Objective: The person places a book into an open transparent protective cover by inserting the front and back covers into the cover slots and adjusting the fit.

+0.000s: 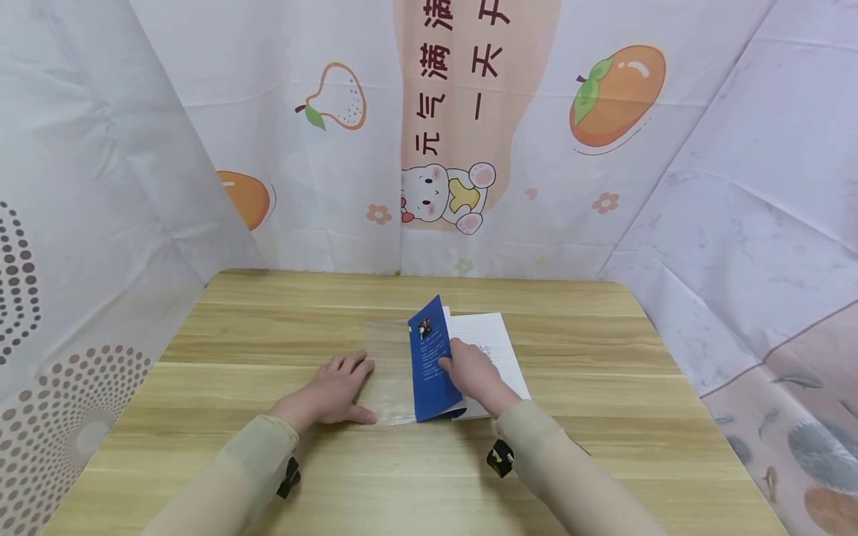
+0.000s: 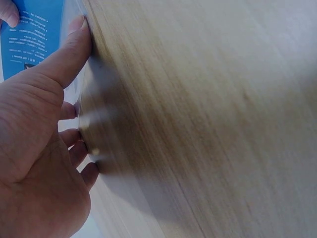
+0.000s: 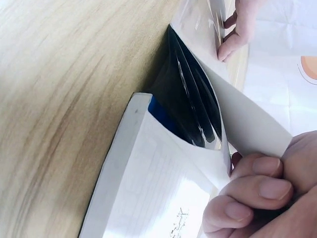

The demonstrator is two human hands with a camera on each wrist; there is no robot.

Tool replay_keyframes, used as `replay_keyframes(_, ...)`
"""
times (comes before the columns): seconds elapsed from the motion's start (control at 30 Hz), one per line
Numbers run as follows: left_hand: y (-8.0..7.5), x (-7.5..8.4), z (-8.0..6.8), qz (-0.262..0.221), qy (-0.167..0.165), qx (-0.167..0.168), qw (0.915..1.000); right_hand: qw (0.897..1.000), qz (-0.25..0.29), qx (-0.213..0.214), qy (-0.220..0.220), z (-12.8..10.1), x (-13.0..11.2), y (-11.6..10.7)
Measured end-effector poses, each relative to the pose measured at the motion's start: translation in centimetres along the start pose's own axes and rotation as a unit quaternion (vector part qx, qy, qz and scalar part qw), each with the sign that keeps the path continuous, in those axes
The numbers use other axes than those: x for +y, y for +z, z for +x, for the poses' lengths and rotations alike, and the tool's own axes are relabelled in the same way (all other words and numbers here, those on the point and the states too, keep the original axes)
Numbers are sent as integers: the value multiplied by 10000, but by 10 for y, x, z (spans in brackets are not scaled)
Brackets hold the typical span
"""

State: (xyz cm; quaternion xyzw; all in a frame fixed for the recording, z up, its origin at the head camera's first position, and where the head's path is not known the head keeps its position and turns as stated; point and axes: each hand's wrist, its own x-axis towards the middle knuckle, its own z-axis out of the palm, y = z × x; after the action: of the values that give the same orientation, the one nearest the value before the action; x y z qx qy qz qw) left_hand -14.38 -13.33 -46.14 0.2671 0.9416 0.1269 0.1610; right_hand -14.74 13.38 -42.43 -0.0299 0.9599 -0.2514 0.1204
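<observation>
A book lies on the table with its blue cover (image 1: pixel 429 372) lifted and tilted up from the white printed pages (image 1: pixel 497 335). My right hand (image 1: pixel 474 372) pinches the outer edge of that cover between thumb and curled fingers. From beneath the cover a clear plastic sheet (image 1: pixel 389 365) spreads to the left over the wood. Along its left edge rests my left hand (image 1: pixel 338 391), thumb and fingers spread, fingertips at the plastic border in the left wrist view. The right wrist view shows the cover's white inner side (image 3: pixel 242 109) and a dark glossy fold beside the page block (image 3: pixel 153 163).
The wood-grain table (image 1: pixel 268 313) extends around the book on all sides. A printed fabric curtain (image 1: pixel 268 149) hangs behind the table and along both sides. Each wrist carries a small black device (image 1: pixel 500 458).
</observation>
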Motion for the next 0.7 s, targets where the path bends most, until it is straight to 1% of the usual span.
replay_keyframes(0.17,1,-1,1,52,-100,-54,9999,9999,-145,-27,24,1,-1,0)
replay_keyframes(0.37,2,-1,2,123,-146,-73,9998,9981,-570,-96,204,1,-8,-3)
replay_keyframes(0.57,3,-2,3,138,-122,-81,9998,9957,-881,55,288,2,-12,-1)
replay_keyframes(0.7,3,-3,2,145,-132,-87,9998,9946,-972,63,356,3,-12,1)
